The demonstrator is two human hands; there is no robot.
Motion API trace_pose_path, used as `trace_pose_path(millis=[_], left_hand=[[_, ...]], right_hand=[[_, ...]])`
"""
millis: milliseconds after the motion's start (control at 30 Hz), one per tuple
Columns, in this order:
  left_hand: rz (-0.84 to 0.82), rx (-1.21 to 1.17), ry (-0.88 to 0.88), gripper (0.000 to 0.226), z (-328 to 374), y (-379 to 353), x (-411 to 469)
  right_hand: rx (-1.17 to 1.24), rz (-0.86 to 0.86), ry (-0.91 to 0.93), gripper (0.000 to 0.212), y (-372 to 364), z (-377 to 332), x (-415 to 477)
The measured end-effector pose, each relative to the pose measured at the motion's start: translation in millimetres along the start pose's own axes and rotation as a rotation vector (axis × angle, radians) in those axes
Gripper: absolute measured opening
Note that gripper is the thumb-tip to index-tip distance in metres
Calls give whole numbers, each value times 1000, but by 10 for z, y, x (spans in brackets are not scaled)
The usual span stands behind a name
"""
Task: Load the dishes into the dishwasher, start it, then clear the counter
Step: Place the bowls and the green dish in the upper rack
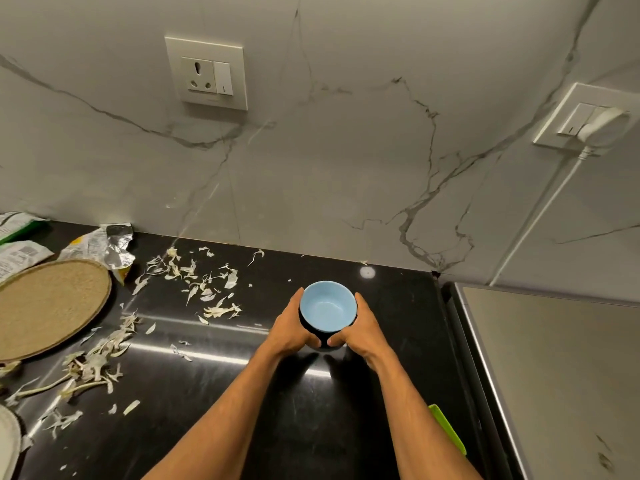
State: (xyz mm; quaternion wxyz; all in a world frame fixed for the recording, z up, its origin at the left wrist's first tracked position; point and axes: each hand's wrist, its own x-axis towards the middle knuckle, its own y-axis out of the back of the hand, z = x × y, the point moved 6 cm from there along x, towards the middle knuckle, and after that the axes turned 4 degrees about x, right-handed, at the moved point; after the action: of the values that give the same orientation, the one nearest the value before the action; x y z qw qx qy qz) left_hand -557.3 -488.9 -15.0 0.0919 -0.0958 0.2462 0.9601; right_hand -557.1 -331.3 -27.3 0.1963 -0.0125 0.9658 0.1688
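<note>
A small bowl, light blue inside and dark outside, stands upright and empty on the black counter near the back wall. My left hand wraps its left side and my right hand wraps its right side, thumbs meeting at the front. No dishwasher is in view.
Pale vegetable peelings lie scattered over the left counter. A round woven tray and crumpled wrappers sit at far left. A white plate edge shows bottom left. A green item lies by the counter's right edge, beside a grey appliance top.
</note>
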Motion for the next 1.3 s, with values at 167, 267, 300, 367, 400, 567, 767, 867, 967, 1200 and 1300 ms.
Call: trace_pose_path(millis=[167,267,300,367,400,567,767,867,967,1200,1300], left_hand=[[27,-78,-42,90,81,-15,-145],[61,-96,-62,87,145,-23,-253],[71,-116,-64,87,164,-23,-296],[87,-150,-86,90,204,-40,-390],[93,-158,-94,93,218,-58,-442],[124,-186,-107,92,322,-201,-692],[136,-221,-172,88,586,-519,-985],[141,-236,-193,91,635,-697,-1106],[116,-266,-209,94,691,-887,-1255],[51,-259,-219,92,758,-1148,-1476],[32,-263,-246,93,821,-1185,-1549]], right_hand=[[33,32,78,85,91,-102,-183],[38,28,111,78,151,-154,-313],[44,29,122,78,170,-161,-352],[74,35,142,84,219,-163,-464],[92,37,147,86,247,-154,-531],[157,3,191,86,413,-92,-852],[166,-17,288,86,740,-21,-1194],[149,-4,316,83,882,111,-1322],[156,12,327,82,988,285,-1465],[181,63,334,82,1163,527,-1812],[180,93,338,86,1248,540,-1956]])
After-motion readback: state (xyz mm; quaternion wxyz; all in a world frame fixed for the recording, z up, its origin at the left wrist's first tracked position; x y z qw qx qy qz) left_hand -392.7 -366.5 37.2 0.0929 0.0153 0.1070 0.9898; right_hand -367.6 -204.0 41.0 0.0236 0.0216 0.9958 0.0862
